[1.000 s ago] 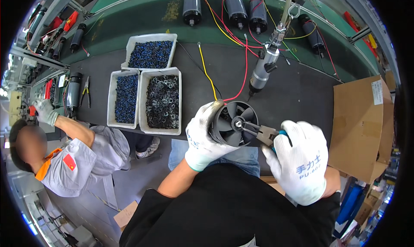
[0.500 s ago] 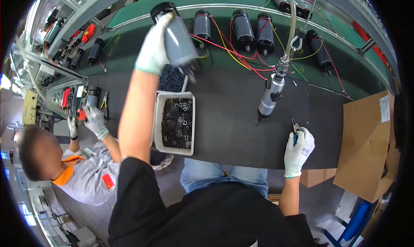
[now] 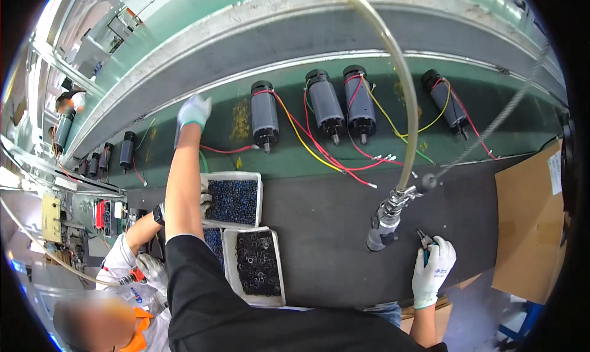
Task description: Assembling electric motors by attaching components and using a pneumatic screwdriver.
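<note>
Pliers (image 3: pixel 425 241) with blue handles, at 4 o'clock on dark rubber mat (image 3: pixel 319 229) | right hand (image 3: pixel 433 271), white knit glove, closed around them | left hand (image 3: pixel 194 111) at 11 o'clock over smooth green belt (image 3: pixel 289 155), grip cannot be told | cylindrical black motors (image 3: pixel 335 109) at 12 o'clock, well apart.

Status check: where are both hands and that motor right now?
Left hand stretched out over the green conveyor belt, on a dark motor mostly hidden behind it. Right hand on the black bench mat, gripping pliers. Hanging screwdriver beside right hand.
</note>
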Available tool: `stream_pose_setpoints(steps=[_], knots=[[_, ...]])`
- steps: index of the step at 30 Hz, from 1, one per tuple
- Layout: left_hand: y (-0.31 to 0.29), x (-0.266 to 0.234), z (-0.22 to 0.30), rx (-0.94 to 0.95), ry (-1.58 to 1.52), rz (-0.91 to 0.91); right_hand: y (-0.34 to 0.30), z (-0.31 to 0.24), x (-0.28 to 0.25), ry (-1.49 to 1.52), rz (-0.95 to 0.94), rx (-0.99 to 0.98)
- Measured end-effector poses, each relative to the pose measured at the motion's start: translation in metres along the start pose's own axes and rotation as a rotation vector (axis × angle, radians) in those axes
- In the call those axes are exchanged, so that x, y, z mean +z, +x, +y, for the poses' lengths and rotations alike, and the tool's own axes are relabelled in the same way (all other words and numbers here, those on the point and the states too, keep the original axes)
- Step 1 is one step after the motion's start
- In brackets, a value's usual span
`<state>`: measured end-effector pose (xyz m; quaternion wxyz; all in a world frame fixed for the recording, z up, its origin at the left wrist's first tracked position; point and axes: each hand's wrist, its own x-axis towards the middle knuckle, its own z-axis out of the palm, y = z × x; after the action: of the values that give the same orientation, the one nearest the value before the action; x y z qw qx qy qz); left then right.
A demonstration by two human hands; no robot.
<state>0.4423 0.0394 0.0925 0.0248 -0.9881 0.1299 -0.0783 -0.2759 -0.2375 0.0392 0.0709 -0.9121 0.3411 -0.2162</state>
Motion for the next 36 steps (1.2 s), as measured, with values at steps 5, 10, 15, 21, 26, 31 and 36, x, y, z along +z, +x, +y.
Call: stream_pose_setpoints(steps=[5,10,15,21,26,31,36], knots=[[-0.108,-0.053,0.182,0.173,-0.589,-0.777,-0.002,0.006,-0.006,-0.042,0.041,0.022],[-0.113,0.0,0.192,0.029,-0.058,-0.376,0.007,0.011,0.0,0.048,0.117,-0.045],[-0.234,-0.048,0.232,0.074,-0.015,-0.475,-0.001,0.027,-0.006,0.042,0.094,-0.039],[-0.394,-0.087,0.248,0.093,-0.001,-0.439,-0.006,0.04,-0.004,0.108,0.154,-0.102],[-0.461,-0.09,0.234,0.133,-0.031,-0.388,-0.011,0.042,-0.003,0.1,0.144,-0.108],[-0.532,-0.096,0.211,0.239,-0.143,-0.189,-0.013,0.047,-0.003,-0.009,0.192,-0.113],[-0.598,-0.077,0.194,0.169,-0.606,-0.144,-0.006,0.037,-0.038,0.034,0.153,-0.119]])
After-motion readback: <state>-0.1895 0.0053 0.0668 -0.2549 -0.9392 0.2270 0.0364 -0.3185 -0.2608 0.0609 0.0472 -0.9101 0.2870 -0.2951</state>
